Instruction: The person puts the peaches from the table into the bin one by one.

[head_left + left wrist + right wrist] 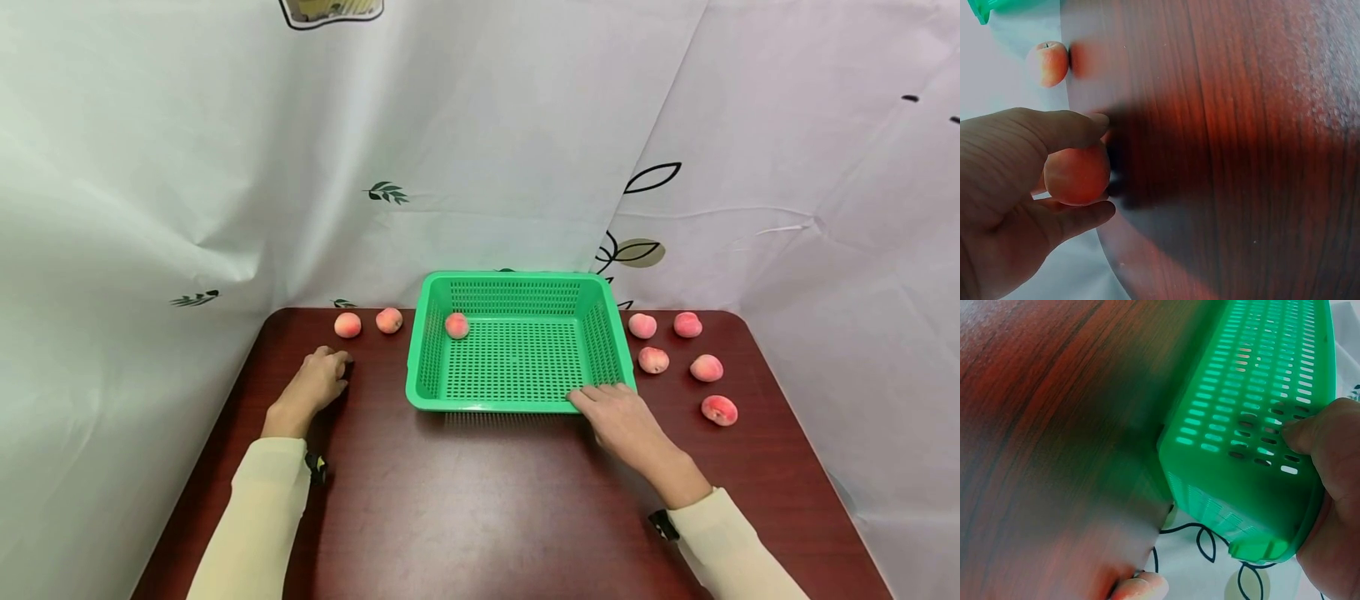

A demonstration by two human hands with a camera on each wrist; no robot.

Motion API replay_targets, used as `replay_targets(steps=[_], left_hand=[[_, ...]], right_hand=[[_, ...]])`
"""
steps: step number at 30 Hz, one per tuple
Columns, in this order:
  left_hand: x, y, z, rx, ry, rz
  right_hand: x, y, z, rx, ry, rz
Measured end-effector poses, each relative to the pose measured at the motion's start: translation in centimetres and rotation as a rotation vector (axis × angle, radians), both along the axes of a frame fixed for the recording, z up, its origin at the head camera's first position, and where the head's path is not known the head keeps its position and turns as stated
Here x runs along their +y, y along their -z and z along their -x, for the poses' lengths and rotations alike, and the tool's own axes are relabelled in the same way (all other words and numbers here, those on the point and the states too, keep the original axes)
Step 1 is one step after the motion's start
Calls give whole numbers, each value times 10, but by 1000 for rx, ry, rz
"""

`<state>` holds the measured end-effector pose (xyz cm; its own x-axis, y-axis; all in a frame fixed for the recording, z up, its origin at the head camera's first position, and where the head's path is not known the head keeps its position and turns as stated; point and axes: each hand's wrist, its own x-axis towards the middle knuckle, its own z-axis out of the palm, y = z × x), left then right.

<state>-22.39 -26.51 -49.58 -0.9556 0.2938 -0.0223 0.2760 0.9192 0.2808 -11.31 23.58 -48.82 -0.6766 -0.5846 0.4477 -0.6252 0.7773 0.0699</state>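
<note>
A green slotted basket (517,405) stands in the middle of the dark red table (480,500), with one peach (457,325) inside near its back left corner. My right hand (600,398) grips the basket's front right corner; in the right wrist view its fingers (1329,437) press the basket wall (1241,425) and the thumb (1141,587) lies below. My left hand (337,371) is left of the basket. The left wrist view shows it holding a peach (1077,174) between thumb and fingers at table level.
Two peaches (347,325) (388,320) lie at the back left, one of which (1047,62) also shows in the left wrist view. Several peaches (653,360) lie right of the basket. A white printed curtain (225,167) hangs close behind and beside the table.
</note>
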Motion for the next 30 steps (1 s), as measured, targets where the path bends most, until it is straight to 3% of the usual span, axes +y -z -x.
replay_targets(steps=[18, 30], left_hand=[[1, -1, 2, 9, -22, 6], [3, -3, -2, 13, -26, 14]], right_hand=[[0, 1, 0, 11, 0, 5], [1, 1, 1, 4, 6, -5]])
